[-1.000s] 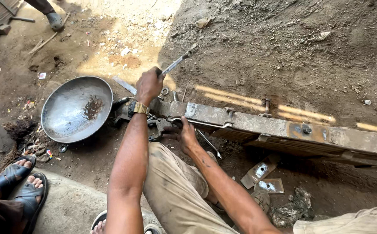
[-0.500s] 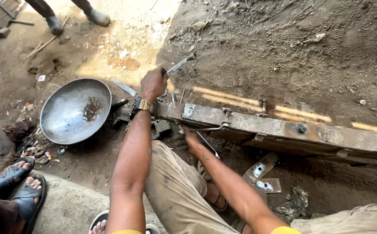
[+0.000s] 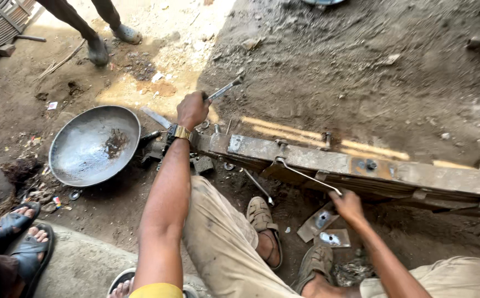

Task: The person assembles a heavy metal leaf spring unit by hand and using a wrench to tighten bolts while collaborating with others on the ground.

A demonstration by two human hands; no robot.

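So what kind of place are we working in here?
Probably an open-air roadside metal or vehicle repair yard. The long rusty stack of steel leaf-spring plates lies on bare dirt ground, a dented round metal pan sits beside it, and the left hand grips a slim steel wrench.

A single head-worn camera looks steeply down, close over the person's own arms, at the dirt floor (image 3: 361, 72).
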